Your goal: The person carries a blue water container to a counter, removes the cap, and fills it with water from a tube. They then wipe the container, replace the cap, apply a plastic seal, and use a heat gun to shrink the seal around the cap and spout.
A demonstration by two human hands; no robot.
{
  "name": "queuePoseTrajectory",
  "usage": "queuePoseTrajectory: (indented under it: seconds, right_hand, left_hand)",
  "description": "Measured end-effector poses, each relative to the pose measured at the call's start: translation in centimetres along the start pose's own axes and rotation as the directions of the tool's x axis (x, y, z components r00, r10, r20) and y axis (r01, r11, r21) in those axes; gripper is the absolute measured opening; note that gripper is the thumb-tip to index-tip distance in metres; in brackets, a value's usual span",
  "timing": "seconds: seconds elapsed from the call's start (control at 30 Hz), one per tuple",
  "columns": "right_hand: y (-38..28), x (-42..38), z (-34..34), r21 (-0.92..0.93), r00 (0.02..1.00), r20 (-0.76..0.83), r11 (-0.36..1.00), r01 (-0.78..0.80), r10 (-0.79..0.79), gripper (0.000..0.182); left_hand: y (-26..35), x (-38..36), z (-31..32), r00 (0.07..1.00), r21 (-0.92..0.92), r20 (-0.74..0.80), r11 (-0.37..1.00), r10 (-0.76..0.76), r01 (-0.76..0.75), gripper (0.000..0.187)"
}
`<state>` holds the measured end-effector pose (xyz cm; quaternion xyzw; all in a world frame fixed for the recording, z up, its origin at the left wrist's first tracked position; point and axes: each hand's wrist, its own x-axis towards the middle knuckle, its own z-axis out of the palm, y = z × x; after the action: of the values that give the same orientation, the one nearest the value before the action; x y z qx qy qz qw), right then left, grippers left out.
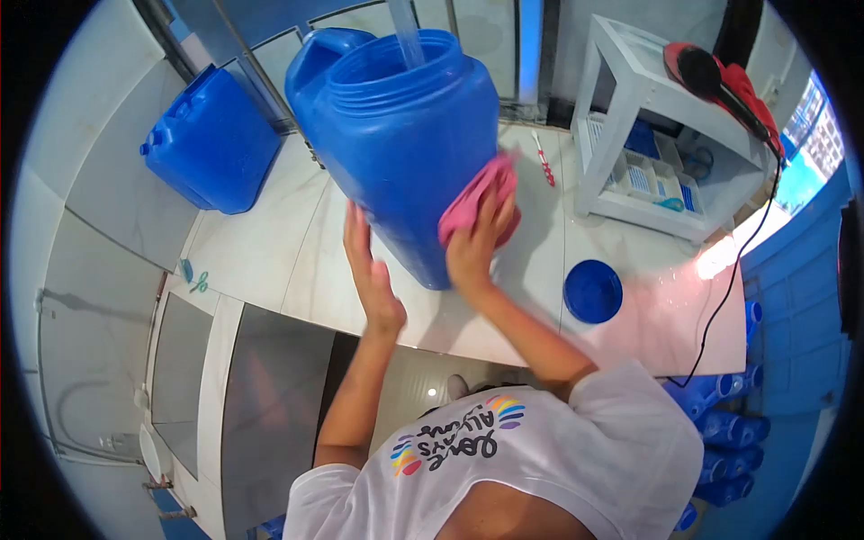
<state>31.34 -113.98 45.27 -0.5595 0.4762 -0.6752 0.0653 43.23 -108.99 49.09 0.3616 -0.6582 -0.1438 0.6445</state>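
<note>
A big blue plastic water container [409,144] stands uncapped on the tiled counter, its wide threaded mouth facing up. A clear, water-like column [407,36] reaches down into that mouth from above. My right hand [479,238] presses a bunched pink cloth [468,205] against the container's right side, fingers curled over the fabric. On the other side, my left hand [372,277] is held upright with fingers stretched out, right at the lower left wall. A round blue lid [593,292] lies on the counter to the right of my right hand.
A second blue jerrycan [211,139] stands at the back left. Beyond the lid is a white shelf [630,99] with a black hair dryer-like appliance [706,72] and trailing cord. A red-and-white toothbrush [544,160] and small green scissors [200,282] lie on the counter [261,243].
</note>
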Motion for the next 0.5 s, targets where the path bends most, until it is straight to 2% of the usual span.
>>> queuePoseTrajectory:
  seconds: [0.03, 0.07, 0.1, 0.13, 0.17, 0.23, 0.27, 0.3, 0.33, 0.37, 0.43, 0.47, 0.5]
  right_hand:
    - [-0.4, -2.6, 0.4, -0.103, 0.999, 0.004, 0.994, 0.033, -0.032, 0.061]
    - [-0.7, -5.3, 0.9, -0.195, 0.988, 0.095, 0.971, 0.137, -0.12, 0.061]
    - [-1.0, -7.5, 1.2, -0.275, 0.963, 0.192, 0.931, 0.24, -0.191, 0.06]
    - [-1.5, -8.1, 1.0, -0.274, 0.961, 0.195, 0.93, 0.244, -0.195, 0.06]
    - [-2.1, -8.3, 0.8, -0.232, 0.944, 0.264, 0.936, 0.264, -0.2, 0.058]
    - [-3.4, -8.0, 0.0, -0.174, 0.911, 0.35, 0.94, 0.292, -0.218, 0.057]
    - [-3.7, -7.3, -1.0, -0.051, 0.902, 0.385, 0.971, 0.235, -0.198, 0.055]
    - [-4.0, -6.6, -1.9, 0.068, 0.887, 0.425, 0.983, 0.169, -0.182, 0.053]
    - [-4.3, -6.2, -2.6, 0.098, 0.871, 0.456, 0.983, 0.153, -0.181, 0.058]
    - [-4.6, -5.7, -3.2, 0.11, 0.861, 0.467, 0.98, 0.168, -0.2, 0.058]
    - [-4.7, -4.5, -4.4, -0.003, 0.813, 0.524, 0.954, 0.3, -0.253, 0.063]
    - [-3.8, -3.8, -4.6, 0.006, 0.802, 0.535, 0.951, 0.311, -0.265, 0.063]
    - [-2.6, -3.0, -4.8, 0.087, 0.855, 0.406, 0.945, 0.316, -0.324, 0.061]
  left_hand:
    - [0.3, -2.3, -0.3, 1.0, 0.157, -0.023, 0.987, -0.016, 0.02, 0.062]
    - [0.6, -5.1, -0.7, 0.998, 0.31, -0.042, 0.95, -0.037, 0.048, 0.059]
    - [0.3, -8.2, -0.6, 0.993, 0.298, -0.045, 0.947, -0.111, 0.12, 0.062]
    - [0.8, -9.7, -0.8, 0.987, 0.237, 0.054, 0.963, -0.149, 0.132, 0.067]
    - [0.4, -10.7, -0.9, 0.981, 0.194, 0.063, 0.966, -0.185, 0.17, 0.073]
    - [0.9, -9.3, -0.7, 0.968, -0.018, 0.068, 0.97, -0.241, 0.243, 0.079]
    - [0.4, -8.8, -0.1, 0.951, -0.253, 0.1, 0.917, -0.291, 0.308, 0.08]
    - [0.0, -8.4, 0.8, 0.935, -0.475, 0.141, 0.807, -0.326, 0.352, 0.082]
    - [-0.3, -7.9, 1.5, 0.938, -0.478, 0.115, 0.81, -0.326, 0.34, 0.082]
    - [-0.7, -7.2, 2.3, 0.955, -0.406, 0.055, 0.867, -0.293, 0.289, 0.079]
    - [-1.3, -5.8, 3.8, 0.976, -0.244, -0.051, 0.95, -0.214, 0.196, 0.075]
    - [-1.7, -5.2, 4.3, 0.98, -0.155, -0.097, 0.975, -0.175, 0.159, 0.074]
    - [-2.1, -4.5, 4.5, 0.981, -0.062, -0.137, 0.99, -0.136, 0.128, 0.074]
